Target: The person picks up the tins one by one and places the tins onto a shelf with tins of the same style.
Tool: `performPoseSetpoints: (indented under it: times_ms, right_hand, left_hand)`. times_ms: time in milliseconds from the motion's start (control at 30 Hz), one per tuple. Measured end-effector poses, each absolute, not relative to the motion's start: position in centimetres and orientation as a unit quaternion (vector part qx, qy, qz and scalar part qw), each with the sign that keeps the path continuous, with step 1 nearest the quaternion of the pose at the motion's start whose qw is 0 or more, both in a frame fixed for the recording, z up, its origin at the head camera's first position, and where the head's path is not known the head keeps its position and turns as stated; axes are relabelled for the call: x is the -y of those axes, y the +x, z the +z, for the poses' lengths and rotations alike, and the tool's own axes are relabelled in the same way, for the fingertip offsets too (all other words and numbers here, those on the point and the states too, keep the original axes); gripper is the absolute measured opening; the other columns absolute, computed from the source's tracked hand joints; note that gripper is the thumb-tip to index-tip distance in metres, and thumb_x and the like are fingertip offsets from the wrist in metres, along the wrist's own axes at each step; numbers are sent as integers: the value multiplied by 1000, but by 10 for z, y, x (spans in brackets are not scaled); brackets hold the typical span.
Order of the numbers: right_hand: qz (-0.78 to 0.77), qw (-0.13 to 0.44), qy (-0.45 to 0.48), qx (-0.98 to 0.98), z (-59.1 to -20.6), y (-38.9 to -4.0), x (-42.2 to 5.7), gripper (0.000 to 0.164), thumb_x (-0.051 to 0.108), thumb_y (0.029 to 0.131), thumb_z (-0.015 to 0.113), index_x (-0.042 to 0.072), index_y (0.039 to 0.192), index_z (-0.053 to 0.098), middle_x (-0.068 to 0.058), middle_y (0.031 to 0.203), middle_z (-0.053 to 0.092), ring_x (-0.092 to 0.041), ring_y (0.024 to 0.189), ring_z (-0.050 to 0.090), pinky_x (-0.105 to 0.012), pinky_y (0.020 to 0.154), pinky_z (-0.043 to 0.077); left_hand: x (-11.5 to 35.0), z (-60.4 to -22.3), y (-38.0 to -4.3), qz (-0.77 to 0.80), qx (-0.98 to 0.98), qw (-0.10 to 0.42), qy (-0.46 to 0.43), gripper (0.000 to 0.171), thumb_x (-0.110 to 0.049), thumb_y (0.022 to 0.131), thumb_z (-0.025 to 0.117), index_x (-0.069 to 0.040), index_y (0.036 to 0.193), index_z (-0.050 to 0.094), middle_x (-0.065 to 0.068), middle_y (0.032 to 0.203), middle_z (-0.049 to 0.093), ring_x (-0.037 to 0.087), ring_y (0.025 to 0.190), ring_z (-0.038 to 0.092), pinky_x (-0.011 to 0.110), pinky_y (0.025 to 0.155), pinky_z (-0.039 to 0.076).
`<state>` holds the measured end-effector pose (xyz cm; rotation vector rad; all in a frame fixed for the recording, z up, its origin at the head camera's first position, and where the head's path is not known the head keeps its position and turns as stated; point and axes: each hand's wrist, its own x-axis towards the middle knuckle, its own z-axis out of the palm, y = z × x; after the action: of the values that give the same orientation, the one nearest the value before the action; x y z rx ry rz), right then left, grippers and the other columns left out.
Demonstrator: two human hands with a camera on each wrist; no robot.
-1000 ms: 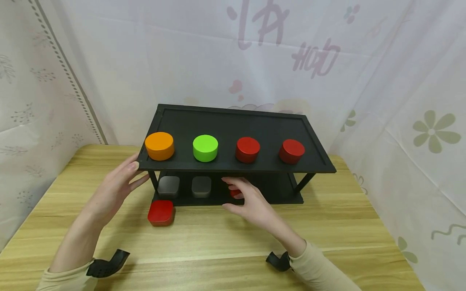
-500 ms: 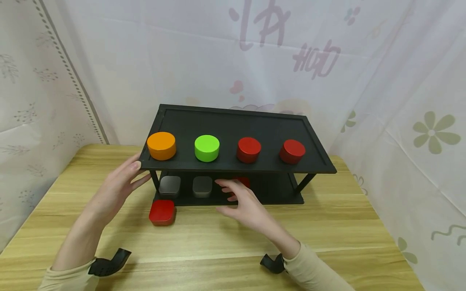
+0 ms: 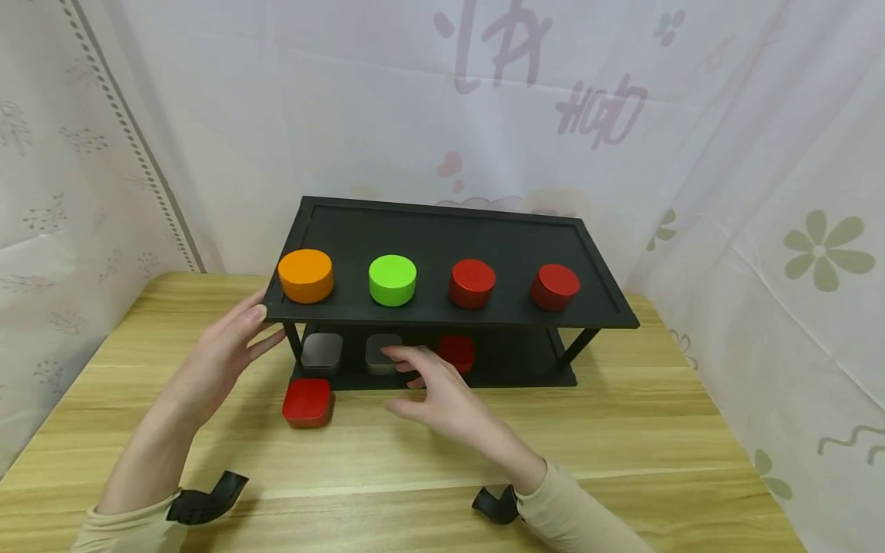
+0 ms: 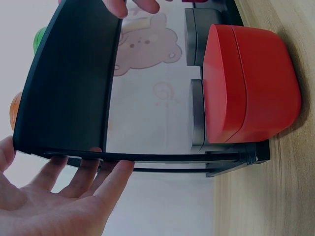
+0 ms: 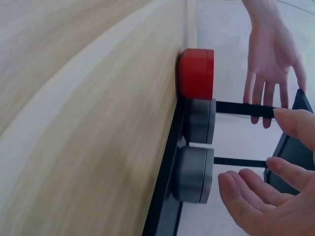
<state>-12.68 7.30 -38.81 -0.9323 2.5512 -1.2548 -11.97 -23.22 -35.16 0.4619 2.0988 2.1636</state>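
Note:
A black two-tier shelf (image 3: 442,246) stands on the table. My left hand (image 3: 224,349) touches its left end, thumb at the top board's front corner, fingers fairly straight along the side. My right hand (image 3: 442,392) is in front of the lower tier with fingers spread and slightly bent, holding nothing. Its fingertips are near the second grey square box (image 5: 193,173) and look apart from it. Left of that sits another grey square box (image 3: 321,353); to the right is a red square box (image 3: 457,353). Another red square box (image 4: 251,83) rests on the table before the shelf's left end.
Along the top tier's front stand an orange round box (image 3: 306,276), a green round box (image 3: 392,281), a red round box (image 3: 472,284) and another red round box (image 3: 555,287). Behind the wooden table (image 3: 387,491) hangs a patterned white cloth (image 3: 373,100).
My right hand has moved left from the red box on the lower tier toward the second grey box, uncovering the red one. My left hand stays at the shelf's end.

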Motion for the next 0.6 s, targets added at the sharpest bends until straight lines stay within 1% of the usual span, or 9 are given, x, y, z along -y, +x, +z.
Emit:
performPoseSetpoints:
  times_ms: [100, 233, 333, 600]
  right_hand:
    - [-417, 77, -313, -850, -388, -125, -68, 64, 25, 83, 72, 26, 140, 42, -2, 135, 51, -19, 114, 57, -29, 91, 53]
    - [-416, 81, -316, -849, -389, -124, -61, 65, 26, 83, 72, 28, 140, 41, -1, 136, 51, -20, 116, 56, -28, 92, 53]
    - [-416, 85, -316, -848, -390, -124, -56, 65, 25, 83, 73, 27, 140, 41, 0, 136, 50, -20, 117, 55, -29, 91, 53]
    - [-407, 91, -313, -854, -392, -122, -43, 65, 28, 82, 73, 30, 139, 41, 8, 137, 49, -15, 117, 55, -29, 91, 53]
  left_hand:
    - [232, -352, -120, 710, -686, 46, 152, 47, -23, 104, 31, -15, 150, 27, -2, 157, 21, -3, 128, 41, 12, 97, 44]
    - [233, -352, -120, 710, -686, 44, 153, 47, -24, 104, 31, -15, 150, 27, -2, 157, 22, -3, 128, 41, 12, 97, 44]
    - [233, -352, -119, 709, -687, 43, 154, 47, -24, 104, 31, -15, 150, 27, -2, 157, 23, -3, 128, 41, 12, 97, 44]
    - [233, -352, -119, 707, -688, 41, 156, 46, -24, 104, 31, -15, 150, 27, -2, 157, 23, -3, 129, 41, 13, 98, 44]
